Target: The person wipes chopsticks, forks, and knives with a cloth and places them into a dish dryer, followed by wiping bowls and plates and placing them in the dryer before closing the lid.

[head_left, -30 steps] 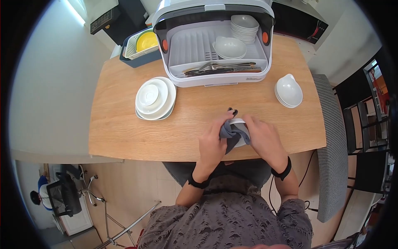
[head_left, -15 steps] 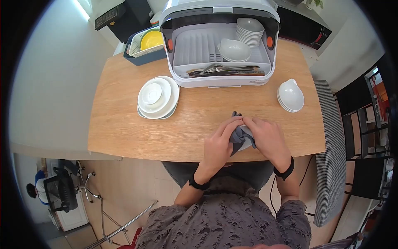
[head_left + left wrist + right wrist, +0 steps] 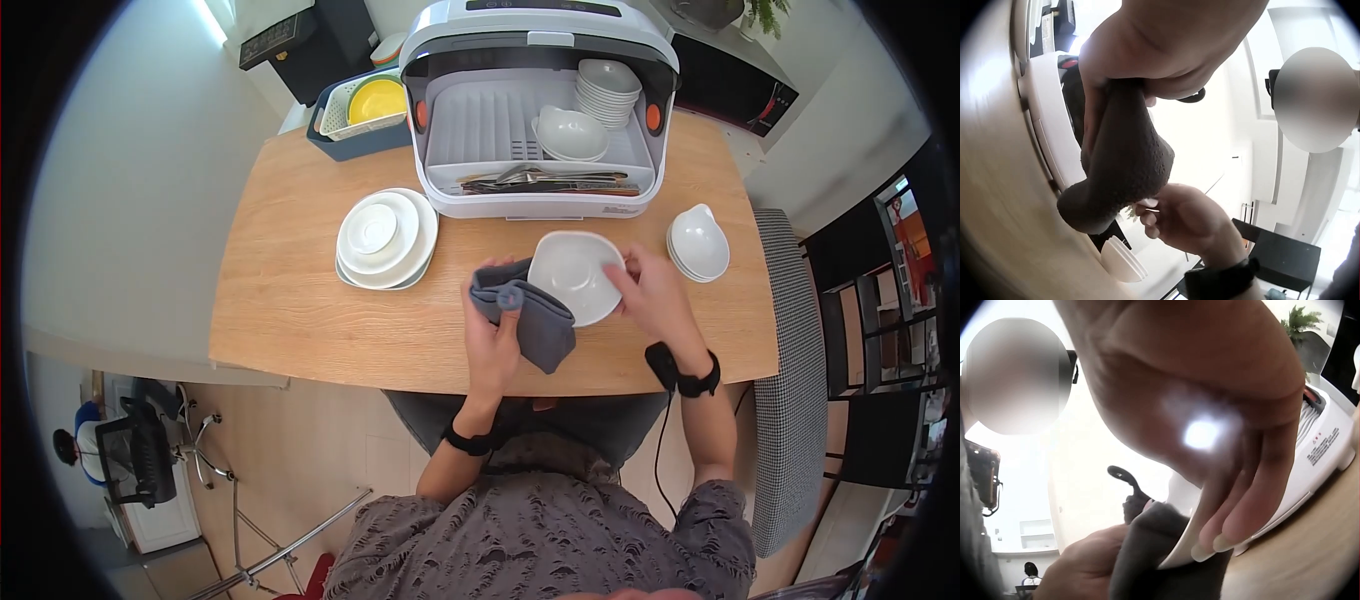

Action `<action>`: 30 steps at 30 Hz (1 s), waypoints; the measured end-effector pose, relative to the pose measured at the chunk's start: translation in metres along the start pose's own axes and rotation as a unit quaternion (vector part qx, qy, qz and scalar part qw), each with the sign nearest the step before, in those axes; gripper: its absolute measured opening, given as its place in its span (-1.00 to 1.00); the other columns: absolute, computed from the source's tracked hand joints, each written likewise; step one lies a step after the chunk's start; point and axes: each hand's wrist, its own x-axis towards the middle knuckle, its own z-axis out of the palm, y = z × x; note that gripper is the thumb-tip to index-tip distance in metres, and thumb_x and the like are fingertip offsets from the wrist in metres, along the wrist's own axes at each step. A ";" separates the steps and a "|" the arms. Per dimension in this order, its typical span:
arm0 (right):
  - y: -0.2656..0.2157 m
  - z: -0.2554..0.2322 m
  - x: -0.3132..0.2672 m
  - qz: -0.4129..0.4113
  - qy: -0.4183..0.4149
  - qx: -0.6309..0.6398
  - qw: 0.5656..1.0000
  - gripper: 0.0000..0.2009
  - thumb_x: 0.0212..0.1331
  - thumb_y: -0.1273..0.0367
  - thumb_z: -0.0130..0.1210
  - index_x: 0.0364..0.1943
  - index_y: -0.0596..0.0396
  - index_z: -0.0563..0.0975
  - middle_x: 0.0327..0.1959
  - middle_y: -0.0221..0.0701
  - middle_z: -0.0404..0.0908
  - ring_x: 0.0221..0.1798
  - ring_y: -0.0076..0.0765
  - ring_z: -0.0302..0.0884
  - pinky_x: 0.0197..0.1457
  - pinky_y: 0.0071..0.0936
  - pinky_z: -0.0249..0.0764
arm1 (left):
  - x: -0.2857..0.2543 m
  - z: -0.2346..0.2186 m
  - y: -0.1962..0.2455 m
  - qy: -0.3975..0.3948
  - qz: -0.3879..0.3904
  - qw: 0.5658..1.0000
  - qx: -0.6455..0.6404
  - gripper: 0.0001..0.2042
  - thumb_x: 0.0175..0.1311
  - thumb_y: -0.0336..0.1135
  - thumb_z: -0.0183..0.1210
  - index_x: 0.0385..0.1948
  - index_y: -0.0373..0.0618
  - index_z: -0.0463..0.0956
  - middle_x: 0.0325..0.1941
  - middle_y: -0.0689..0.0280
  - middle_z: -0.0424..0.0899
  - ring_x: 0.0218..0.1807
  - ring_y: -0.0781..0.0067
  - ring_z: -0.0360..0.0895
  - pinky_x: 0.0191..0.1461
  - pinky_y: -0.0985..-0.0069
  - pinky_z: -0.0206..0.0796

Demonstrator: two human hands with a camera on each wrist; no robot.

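Observation:
A white bowl is held above the table in the head view, its inside facing up. My right hand pinches its right rim; in the right wrist view the fingers lie along the bowl's outer wall. My left hand grips a grey cloth, its thumb over the folded fabric. The cloth covers the bowl's left edge and hangs down toward me. In the left wrist view the cloth hides most of the bowl.
A dish cabinet with stacked bowls and cutlery stands at the back. Stacked plates lie left, nested bowls right. A blue basket sits at the back left. A padded bench borders the table's right side.
The bowl, earlier mostly hidden between both hands, has come up and away from me with its inside showing. My hands have moved apart, and the cloth now hangs more spread out.

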 end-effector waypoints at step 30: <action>0.081 -0.113 -0.006 0.141 0.204 -0.459 0.853 -0.63 0.28 0.13 0.18 -0.35 0.23 0.60 -0.45 -0.04 0.68 -0.36 0.12 0.67 -0.28 -0.10 0.55 | 0.005 -0.028 -0.015 0.018 -0.282 0.846 -0.452 -0.45 0.52 0.13 -0.15 0.33 -0.07 0.34 0.38 0.17 0.42 0.36 0.08 0.39 0.42 0.04 0.24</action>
